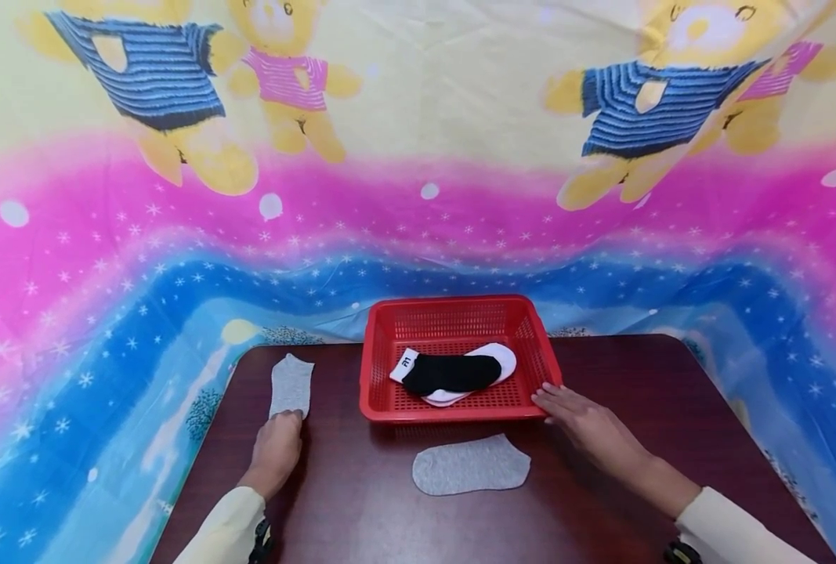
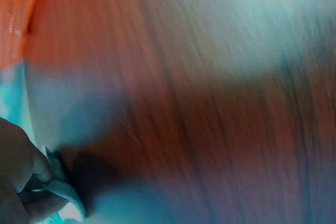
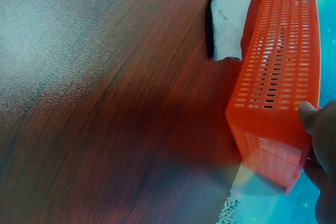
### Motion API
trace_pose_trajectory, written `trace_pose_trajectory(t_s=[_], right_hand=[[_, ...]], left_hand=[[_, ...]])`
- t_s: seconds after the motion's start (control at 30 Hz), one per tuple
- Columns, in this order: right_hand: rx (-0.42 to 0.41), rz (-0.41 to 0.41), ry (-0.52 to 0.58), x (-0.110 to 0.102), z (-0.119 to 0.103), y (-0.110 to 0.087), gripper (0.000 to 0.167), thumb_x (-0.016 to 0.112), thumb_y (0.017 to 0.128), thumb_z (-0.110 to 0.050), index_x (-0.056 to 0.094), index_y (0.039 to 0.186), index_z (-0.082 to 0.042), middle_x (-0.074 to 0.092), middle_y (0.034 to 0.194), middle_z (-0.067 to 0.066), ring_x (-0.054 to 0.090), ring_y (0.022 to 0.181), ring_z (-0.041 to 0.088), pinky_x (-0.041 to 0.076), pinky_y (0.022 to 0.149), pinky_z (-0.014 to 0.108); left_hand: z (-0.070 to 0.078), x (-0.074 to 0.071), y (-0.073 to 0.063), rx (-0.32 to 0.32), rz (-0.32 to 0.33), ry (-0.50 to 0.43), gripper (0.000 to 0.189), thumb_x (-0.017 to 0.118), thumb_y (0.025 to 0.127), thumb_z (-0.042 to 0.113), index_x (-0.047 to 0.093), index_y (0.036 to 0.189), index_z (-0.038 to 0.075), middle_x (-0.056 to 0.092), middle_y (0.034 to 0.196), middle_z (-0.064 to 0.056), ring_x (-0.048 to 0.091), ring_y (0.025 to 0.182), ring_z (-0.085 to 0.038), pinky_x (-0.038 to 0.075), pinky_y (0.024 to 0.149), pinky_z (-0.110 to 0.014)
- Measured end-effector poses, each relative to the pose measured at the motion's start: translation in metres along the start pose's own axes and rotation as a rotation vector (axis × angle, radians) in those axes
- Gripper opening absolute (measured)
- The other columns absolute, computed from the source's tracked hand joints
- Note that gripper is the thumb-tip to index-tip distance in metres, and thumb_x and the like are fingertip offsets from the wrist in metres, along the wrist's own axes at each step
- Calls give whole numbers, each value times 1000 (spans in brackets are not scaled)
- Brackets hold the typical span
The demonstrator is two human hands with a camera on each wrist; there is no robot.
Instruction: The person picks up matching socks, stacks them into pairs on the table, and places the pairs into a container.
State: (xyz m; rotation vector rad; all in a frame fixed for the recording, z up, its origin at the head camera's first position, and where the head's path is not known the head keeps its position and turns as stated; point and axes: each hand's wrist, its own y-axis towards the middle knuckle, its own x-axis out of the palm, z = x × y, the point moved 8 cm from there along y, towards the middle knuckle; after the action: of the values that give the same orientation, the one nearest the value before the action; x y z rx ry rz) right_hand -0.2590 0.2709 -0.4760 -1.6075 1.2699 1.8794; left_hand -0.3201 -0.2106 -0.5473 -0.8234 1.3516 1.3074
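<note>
On the left of the table, my left hand [image 1: 279, 444] pinches the near end of a light grey ankle sock [image 1: 291, 384], which lies flat beyond the fingers. Only a folded edge of that sock [image 2: 65, 190] shows between thumb and finger in the left wrist view. My right hand [image 1: 594, 423] holds the near right corner of a red plastic basket [image 1: 453, 415], thumb at the front wall and fingers over the rim. Inside the basket, a black sock [image 1: 453, 373] with a white cuff lies across white socks [image 1: 504, 359]. Another grey sock [image 1: 470, 465] lies flat in front of the basket.
The dark brown wooden table [image 1: 361, 517] carries all of these. Behind it and along its sides hangs a printed cloth [image 1: 418, 211] with teddy bears and snowflakes. The basket stands near the table's far edge.
</note>
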Motion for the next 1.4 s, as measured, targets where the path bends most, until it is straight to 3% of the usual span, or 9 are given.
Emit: trace_pose_trajectory(t_s=[0.33,0.53,0.63,0.8,0.9,1.03,1.17,1.27,1.4], right_hand=[[30,-25,13,1,0,1,57,85,79,-5,68,134,-8,69,134,14,66,124,33,58,91,46],[47,-29,23,2,3,2,58,85,80,-5,67,135,-9,68,135,13,66,125,33,58,92,46],[49,-31,27,3,4,2,57,84,80,-7,68,135,-10,69,135,13,66,125,32,58,92,46],[51,-47,29,2,3,2,57,84,80,-8,67,135,-9,69,134,14,66,125,33,58,92,47],[50,-56,27,1,3,4,56,84,81,-8,68,134,-9,69,134,13,66,125,31,57,94,47],[58,-65,31,0,3,6,55,84,82,-9,68,134,-10,70,134,12,65,126,30,56,96,48],[67,-66,42,0,4,5,54,84,82,-10,68,134,-10,70,133,13,66,125,31,56,95,48],[81,-76,42,0,4,6,52,83,83,-11,69,133,-9,70,133,13,66,125,32,56,95,48],[132,-123,50,0,-1,12,49,83,84,-13,70,131,-7,68,134,16,65,126,34,56,95,50]], left_hand=[[50,-13,-14,-17,-46,-117,26,62,74,-11,52,58,7,61,58,-14,65,55,-35,48,46,-45],[86,-23,-20,29,-56,-241,29,60,69,-13,53,54,10,54,51,-3,53,49,-15,40,44,-34],[100,-25,-22,31,-104,-323,25,61,67,-13,60,55,9,50,48,2,43,50,-10,36,44,-28],[122,-25,-29,71,-185,-352,17,67,64,-11,75,66,5,68,59,-3,61,55,-13,47,50,-26],[136,-24,-35,104,-222,-363,16,68,62,-10,72,62,5,64,57,0,54,52,-9,43,48,-24],[151,-22,-43,94,-284,-423,29,69,67,-5,53,49,12,40,47,12,32,46,-3,28,42,-21],[156,-21,-46,35,-341,-468,36,70,78,7,52,47,14,40,47,12,34,45,-5,29,43,-22],[154,-28,-43,43,-295,-420,30,68,81,7,61,52,9,54,49,3,48,47,-12,36,44,-28],[142,-42,-38,88,-122,-228,26,65,79,-1,58,56,7,61,56,-8,63,52,-27,45,45,-38]])
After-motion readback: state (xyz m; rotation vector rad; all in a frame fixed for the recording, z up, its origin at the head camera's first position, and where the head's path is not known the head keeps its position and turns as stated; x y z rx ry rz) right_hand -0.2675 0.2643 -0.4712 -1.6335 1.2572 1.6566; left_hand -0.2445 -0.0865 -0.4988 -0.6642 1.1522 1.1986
